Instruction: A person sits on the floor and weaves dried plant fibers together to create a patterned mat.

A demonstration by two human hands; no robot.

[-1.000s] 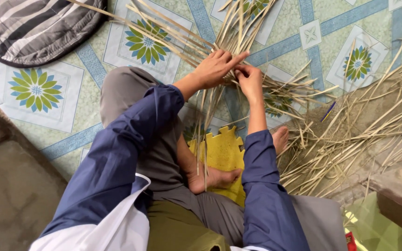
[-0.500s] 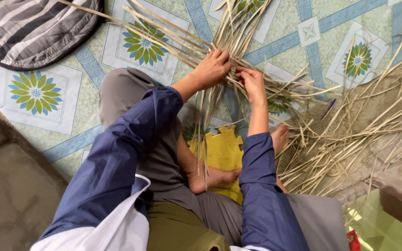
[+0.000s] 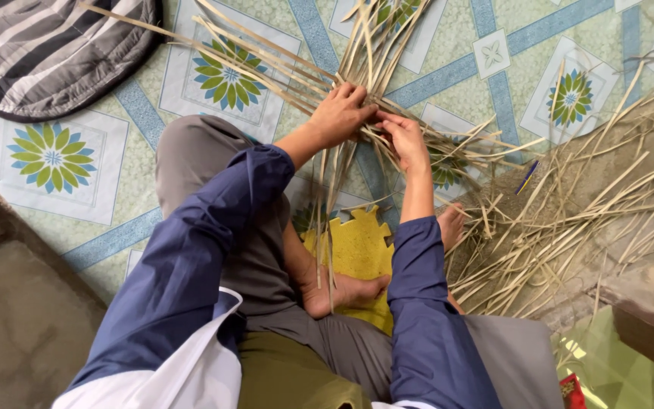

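Grip, left: your left hand [image 3: 344, 115] is closed over a bundle of bamboo strips [image 3: 372, 53], fingers curled on top of the crossing point.
Grip, right: your right hand [image 3: 405, 142] pinches a strip at the same crossing, thumb and fingertips pressed together on it, just beside the left hand.
Strips in hand: the bundle fans upward and away from your hands toward the top edge; several loose ends hang down from the left hand across your lap, reaching the foot [image 3: 342, 291].
Position of work: the crossing sits on the floor directly ahead of your knees, over the patterned floor tiles [image 3: 62, 163].
Posture: you sit with legs folded, grey trousers [image 3: 206, 174] and blue sleeves [image 3: 191, 273] in view, one bare foot tucked in front, the other foot's toes [image 3: 450, 225] showing beside the right forearm.
Underfoot: a yellow foam mat [image 3: 357, 250] with a notched edge lies beneath the tucked foot.
Spare stock: a loose heap of strips [image 3: 592, 204] lies to your right, well apart from the hands.
Surroundings: a striped cushion [image 3: 47, 49] lies at upper left.
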